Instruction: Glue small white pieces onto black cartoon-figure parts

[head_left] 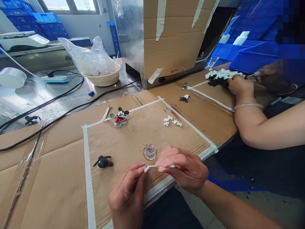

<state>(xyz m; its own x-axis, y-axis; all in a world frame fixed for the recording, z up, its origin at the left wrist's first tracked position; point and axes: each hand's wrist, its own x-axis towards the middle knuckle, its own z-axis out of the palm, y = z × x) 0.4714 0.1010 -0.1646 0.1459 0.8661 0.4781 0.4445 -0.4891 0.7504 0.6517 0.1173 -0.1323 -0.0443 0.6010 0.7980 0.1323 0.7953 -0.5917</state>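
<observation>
L grip [126, 198] is pinching a small white piece [145, 169] at the fingertips; R grip [183, 168] is holding a thin wooden stick [152, 166] narrowly, long axis running sideways, its end reaching left to the piece, w/ a small glass jar [150, 152] sitting just beyond both grips.

The only camera is worn on the person's head, and it looks forward and down across the desk [43, 171]. It is very near the left hand [127, 197] and the right hand [183, 168] (both are low in the picture, close to the bottom edge), while the far part of the view reaches a window [69, 4] and blue crates [30, 19].
</observation>
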